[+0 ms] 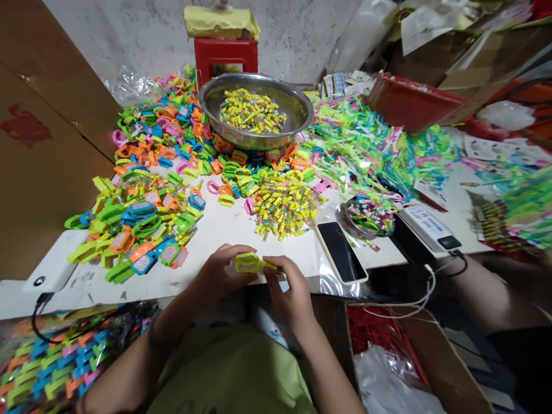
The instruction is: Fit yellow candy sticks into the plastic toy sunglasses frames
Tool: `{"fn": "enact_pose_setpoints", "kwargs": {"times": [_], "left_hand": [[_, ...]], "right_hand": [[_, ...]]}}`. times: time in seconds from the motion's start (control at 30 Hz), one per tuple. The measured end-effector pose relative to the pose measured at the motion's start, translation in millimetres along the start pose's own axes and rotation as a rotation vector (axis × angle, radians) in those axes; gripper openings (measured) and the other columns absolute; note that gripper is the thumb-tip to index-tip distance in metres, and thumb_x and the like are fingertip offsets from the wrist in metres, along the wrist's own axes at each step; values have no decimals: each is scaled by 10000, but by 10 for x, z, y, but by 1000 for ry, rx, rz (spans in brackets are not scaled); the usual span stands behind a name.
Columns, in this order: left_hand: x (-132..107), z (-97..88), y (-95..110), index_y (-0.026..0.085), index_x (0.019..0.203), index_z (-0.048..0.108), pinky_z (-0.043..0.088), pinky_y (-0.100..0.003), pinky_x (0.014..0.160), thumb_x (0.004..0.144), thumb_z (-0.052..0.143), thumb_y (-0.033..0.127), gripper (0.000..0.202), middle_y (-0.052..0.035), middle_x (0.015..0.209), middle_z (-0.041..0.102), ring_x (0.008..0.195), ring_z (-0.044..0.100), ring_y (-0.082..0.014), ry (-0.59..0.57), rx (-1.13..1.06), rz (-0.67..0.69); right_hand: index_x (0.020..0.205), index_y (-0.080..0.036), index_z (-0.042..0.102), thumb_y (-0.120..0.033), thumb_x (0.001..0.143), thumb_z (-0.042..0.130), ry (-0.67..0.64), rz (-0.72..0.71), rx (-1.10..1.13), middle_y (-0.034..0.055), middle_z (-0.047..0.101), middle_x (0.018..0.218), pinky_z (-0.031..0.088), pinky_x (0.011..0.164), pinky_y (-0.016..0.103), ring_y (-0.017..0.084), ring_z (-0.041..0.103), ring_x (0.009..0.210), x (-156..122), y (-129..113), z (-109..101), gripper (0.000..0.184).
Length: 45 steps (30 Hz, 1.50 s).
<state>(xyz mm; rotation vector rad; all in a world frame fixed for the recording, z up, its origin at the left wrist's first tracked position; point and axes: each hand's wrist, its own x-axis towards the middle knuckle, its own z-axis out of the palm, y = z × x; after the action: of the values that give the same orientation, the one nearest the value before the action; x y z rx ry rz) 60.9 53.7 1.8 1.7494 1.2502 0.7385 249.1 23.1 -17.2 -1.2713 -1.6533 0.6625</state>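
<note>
Just off the table's front edge, my left hand (224, 268) is closed on a yellow toy watch (246, 263), its oblong face turned up. My right hand (291, 290) pinches the yellow end on the watch's right side; whether that end is strap or a separate small piece, I cannot tell. Beyond both hands lies a heap of small yellow-wrapped tubes (287, 207). To the left, coloured toy watches (146, 221) form a loose pile, with another heap of them (168, 135) farther back. A steel bowl (302, 118) holds more yellow tubes.
A phone (342, 253) lies right of my hands, near a small bowl of coloured bits (371, 215) and a cabled white power bank (426, 228). Green and pink strips (366, 144) cover the back right. Another person's arm (495, 293) rests at right. Cardboard (52, 144) stands left.
</note>
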Motion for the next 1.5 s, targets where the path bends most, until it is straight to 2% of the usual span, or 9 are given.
{"fn": "enact_pose_setpoints", "kwargs": {"times": [0.17, 0.3, 0.83, 0.97, 1.07, 1.2, 1.3, 1.4, 1.5], "left_hand": [[-14, 12, 73, 212, 1123, 666, 484, -317, 908, 754, 737, 354, 402, -68, 1120, 699, 1045, 624, -219, 43, -53, 46], [-18, 14, 124, 194, 1142, 663, 512, -292, 838, 757, 737, 339, 418, -63, 1061, 703, 960, 647, -199, 31, -108, 27], [-70, -29, 169, 243, 1138, 689, 483, -250, 705, 755, 741, 306, 392, -25, 843, 668, 783, 613, -155, 57, 42, 150], [-82, -16, 163, 241, 1124, 698, 484, -252, 665, 735, 749, 351, 407, -19, 801, 655, 744, 605, -158, 59, 72, 94], [-85, -3, 129, 203, 1048, 717, 504, -263, 682, 718, 746, 374, 374, -42, 876, 706, 777, 640, -178, 33, 21, -16], [-94, 19, 43, 176, 950, 727, 517, -276, 671, 732, 712, 442, 344, -47, 875, 743, 770, 669, -200, -98, -49, -210], [-90, 17, 7, 181, 970, 721, 520, -279, 679, 742, 688, 483, 380, -37, 879, 745, 789, 675, -209, -160, -38, -258], [-42, -89, -1, 191, 983, 710, 521, -280, 741, 746, 676, 516, 403, -38, 945, 740, 861, 673, -219, -125, 30, -213], [69, -405, -45, 217, 1063, 681, 509, -326, 833, 762, 646, 553, 452, -56, 1064, 715, 950, 659, -252, 84, 250, -220]], "right_hand": [[1020, -223, 614, -216, 943, 506, 12, -40, -24, 43, 662, 890, 499, 723, 307, 182, 625, 836, -6, -70, -57, 133], [1006, -219, 594, -202, 921, 535, 68, -40, -31, 49, 653, 905, 492, 665, 290, 177, 619, 812, -32, -63, -40, 105], [975, -234, 516, -166, 930, 511, 1, -100, -51, 45, 639, 920, 512, 714, 299, 175, 624, 846, -79, -59, -34, 82], [980, -217, 511, -141, 927, 462, -56, -153, -198, 61, 634, 888, 477, 687, 299, 189, 607, 811, -83, -98, -48, 105], [880, -205, 522, -174, 905, 467, -180, -124, -387, 53, 622, 775, 385, 577, 279, 192, 585, 694, -99, -150, -75, 68], [765, -206, 524, -224, 833, 570, -289, -85, -516, 19, 606, 650, 270, 531, 272, 173, 558, 583, -153, -158, -55, 84], [735, -203, 536, -206, 808, 583, -302, -51, -508, 13, 611, 611, 259, 540, 265, 171, 571, 579, -168, -120, 22, 87], [829, -203, 589, -244, 836, 612, -322, 9, -506, 26, 658, 711, 318, 589, 263, 189, 598, 661, -77, -58, 96, 48], [1137, -201, 584, -356, 833, 687, -307, -19, -550, 93, 670, 1064, 400, 758, 317, 254, 597, 943, 122, 74, 126, 356]]}}
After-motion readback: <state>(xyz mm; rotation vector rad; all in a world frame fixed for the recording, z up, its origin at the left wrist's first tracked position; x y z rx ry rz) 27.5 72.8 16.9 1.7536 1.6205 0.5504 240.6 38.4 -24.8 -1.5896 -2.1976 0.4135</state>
